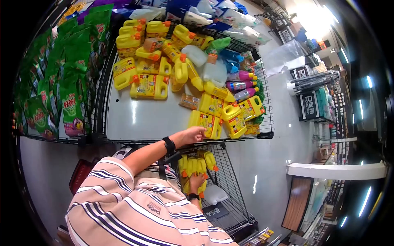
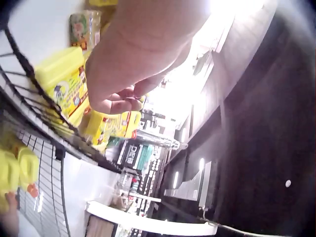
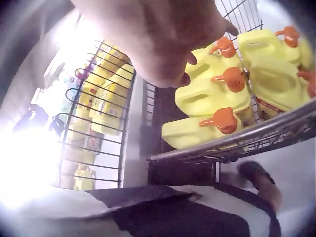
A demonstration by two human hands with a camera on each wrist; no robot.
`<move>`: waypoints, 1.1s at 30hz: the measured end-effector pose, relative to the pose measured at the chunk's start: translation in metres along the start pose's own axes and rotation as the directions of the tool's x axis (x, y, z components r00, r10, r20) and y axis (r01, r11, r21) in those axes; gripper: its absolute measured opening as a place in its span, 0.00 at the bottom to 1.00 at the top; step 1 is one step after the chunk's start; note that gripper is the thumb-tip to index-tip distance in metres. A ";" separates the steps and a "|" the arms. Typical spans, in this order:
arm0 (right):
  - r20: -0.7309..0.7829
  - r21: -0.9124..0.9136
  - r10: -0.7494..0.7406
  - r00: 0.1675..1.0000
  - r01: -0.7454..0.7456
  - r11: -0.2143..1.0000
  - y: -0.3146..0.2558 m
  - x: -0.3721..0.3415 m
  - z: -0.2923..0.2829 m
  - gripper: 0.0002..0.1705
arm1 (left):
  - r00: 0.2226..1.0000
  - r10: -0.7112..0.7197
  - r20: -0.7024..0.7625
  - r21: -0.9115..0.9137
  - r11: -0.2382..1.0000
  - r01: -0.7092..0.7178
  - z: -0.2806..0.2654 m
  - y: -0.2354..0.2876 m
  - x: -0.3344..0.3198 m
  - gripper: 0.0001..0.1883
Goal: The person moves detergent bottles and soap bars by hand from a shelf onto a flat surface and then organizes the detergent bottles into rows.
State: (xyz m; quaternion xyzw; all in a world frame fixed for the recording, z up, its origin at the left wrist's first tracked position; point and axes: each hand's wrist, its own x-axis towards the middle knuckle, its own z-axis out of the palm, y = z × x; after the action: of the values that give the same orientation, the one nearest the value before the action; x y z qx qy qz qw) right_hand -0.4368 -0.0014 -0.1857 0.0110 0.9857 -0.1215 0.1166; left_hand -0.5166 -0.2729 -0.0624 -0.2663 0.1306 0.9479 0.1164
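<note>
My left hand (image 1: 193, 135), a dark band on its wrist, hangs over the front edge of the wire display bin (image 1: 123, 123). Its fingers bend loosely, with nothing in them, close to a yellow handled jug (image 1: 207, 123). More yellow jugs (image 2: 111, 129) lie beyond it in the left wrist view. Down in the shopping cart (image 1: 234, 184), my right hand (image 1: 196, 182) reaches over several upright yellow jugs with orange caps. In the right wrist view, its bent fingers (image 3: 185, 79) and thumb are around the top of one jug (image 3: 202, 66); its palm side is hidden.
Green detergent bags (image 1: 74, 102) stand left of the bin. Pink bottles (image 1: 242, 85), clear jugs (image 1: 214, 72) and blue bottles (image 1: 230, 60) share the bin with the yellow jugs. A translucent white jug (image 1: 215, 194) lies in the cart. Wire walls edge both bin and cart.
</note>
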 end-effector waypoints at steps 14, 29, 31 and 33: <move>-0.209 0.313 -0.435 0.876 0.482 0.819 -0.246 -0.001 -0.078 0.16 | 0.765 0.566 -0.307 -0.207 0.745 -0.634 -0.198 0.184 -0.103 0.09; 0.155 0.252 -0.985 0.076 0.961 0.114 -0.523 -0.043 0.010 0.26 | 0.730 0.437 -0.525 -0.516 0.519 -0.682 -0.262 0.231 -0.144 0.09; 0.167 0.121 -0.985 -0.033 0.993 -0.012 -0.545 -0.041 0.029 0.29 | 0.761 0.390 -0.519 -0.570 0.505 -0.648 -0.263 0.232 -0.141 0.10; 0.271 0.024 -0.960 -0.073 0.997 -0.069 -0.554 -0.041 0.039 0.30 | 0.763 0.404 -0.505 -0.551 0.529 -0.645 -0.269 0.231 -0.143 0.11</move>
State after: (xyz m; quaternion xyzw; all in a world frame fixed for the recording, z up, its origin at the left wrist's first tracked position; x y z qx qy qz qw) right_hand -0.4160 -0.5478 -0.0815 -0.7305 0.6723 -0.0771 0.0919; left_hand -0.3375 -0.5941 -0.1648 -0.3844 -0.1457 0.8571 -0.3104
